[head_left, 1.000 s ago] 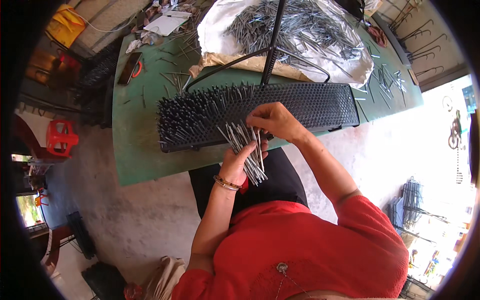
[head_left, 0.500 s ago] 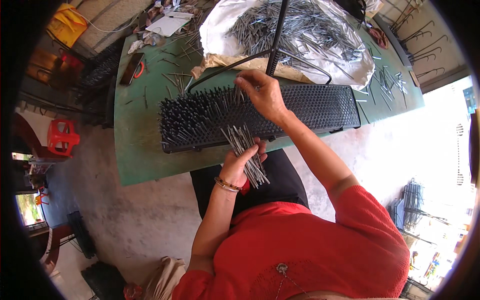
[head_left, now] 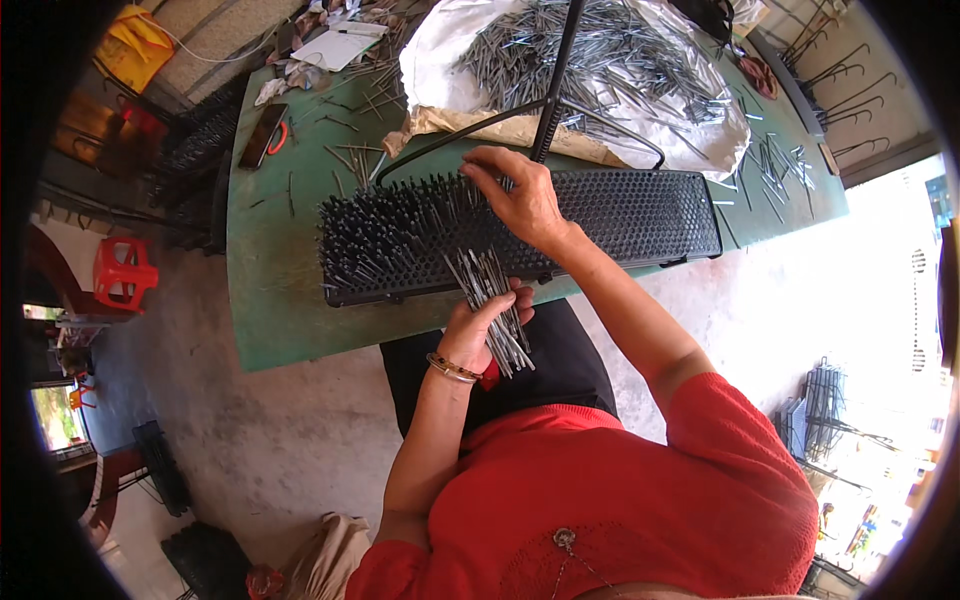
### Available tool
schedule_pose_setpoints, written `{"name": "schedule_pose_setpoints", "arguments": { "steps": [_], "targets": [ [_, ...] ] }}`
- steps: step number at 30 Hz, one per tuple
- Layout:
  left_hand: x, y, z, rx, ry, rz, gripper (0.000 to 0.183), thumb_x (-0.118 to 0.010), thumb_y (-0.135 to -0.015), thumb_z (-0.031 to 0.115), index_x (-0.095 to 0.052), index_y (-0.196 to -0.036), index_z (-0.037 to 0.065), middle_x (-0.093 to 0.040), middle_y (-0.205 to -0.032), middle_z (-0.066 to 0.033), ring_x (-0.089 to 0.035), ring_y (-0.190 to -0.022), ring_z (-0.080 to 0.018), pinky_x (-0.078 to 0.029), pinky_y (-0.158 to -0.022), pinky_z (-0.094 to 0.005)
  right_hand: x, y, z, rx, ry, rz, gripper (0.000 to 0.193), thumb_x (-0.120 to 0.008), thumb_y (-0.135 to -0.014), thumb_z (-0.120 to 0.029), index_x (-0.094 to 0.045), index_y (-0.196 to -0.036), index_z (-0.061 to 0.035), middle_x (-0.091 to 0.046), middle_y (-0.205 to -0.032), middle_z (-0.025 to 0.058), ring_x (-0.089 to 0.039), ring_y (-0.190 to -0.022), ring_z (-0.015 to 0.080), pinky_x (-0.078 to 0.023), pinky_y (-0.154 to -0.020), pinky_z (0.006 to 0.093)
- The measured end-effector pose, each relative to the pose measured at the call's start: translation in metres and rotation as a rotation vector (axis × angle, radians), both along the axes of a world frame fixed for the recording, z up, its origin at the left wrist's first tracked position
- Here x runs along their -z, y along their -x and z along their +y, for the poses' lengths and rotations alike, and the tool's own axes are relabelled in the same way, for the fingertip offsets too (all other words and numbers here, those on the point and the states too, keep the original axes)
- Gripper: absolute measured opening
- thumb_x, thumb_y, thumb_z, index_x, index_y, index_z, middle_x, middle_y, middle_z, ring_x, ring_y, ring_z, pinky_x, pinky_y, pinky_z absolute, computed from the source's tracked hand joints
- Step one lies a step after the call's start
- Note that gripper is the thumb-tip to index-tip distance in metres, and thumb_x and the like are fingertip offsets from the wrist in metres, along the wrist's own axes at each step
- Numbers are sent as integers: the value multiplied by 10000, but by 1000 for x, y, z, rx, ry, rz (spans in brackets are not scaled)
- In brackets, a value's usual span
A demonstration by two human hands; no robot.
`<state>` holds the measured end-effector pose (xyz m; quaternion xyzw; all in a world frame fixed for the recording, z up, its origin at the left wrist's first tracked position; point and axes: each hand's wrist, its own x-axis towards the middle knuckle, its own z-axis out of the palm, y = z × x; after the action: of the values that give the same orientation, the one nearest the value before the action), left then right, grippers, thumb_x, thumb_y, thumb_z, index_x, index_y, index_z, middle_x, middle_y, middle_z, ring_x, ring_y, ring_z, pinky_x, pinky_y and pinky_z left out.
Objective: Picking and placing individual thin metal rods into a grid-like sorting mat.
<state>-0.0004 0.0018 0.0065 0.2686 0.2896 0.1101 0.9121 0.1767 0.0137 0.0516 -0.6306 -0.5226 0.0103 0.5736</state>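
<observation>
Right hand [head_left: 522, 198] has moved toward eleven o'clock, over the rack [head_left: 635, 218], its grip unclear; left hand [head_left: 468, 332] clutches rods [head_left: 482, 280].

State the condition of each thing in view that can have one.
Left hand: closed around a rod bundle
Right hand: fingers bent, grip unclear
Black perforated rack: left part filled with standing rods, right holes exposed
White sheet: spread open, heaped with loose rods
White pad: lying flat

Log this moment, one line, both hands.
left hand: holding metal rods | right hand: over black rack, grip unclear | rack: dark rods in left part
</observation>
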Motion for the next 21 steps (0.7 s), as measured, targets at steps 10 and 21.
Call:
{"name": "schedule_pose_setpoints", "arguments": {
  "steps": [10, 21],
  "targets": [
    [-3, 4, 7, 105, -49, -6, 227, -599, -854, 49, -581, -1066, -31, -651, -958, -156, -654, -881, -238, -554, -799, -372, 5, 0, -1, 71, -24, -143, 182, -661, -827, -79, -628, -996, -17, -667, -891, 132, -666, -787, 249, -526, -675, 322],
    [-8, 8, 13, 188, -38, 56, 278, -613, -858, 85, -572, -1124, 19, -666, -915, -106, -664, -802, -188, -571, -663, -334, 1, -2, -1, 2, -1, -168, 158, -634, -828, -89, -610, -977, -39, -640, -891, 130, -604, -845, 329, -486, -730, 391]
  ]
}}
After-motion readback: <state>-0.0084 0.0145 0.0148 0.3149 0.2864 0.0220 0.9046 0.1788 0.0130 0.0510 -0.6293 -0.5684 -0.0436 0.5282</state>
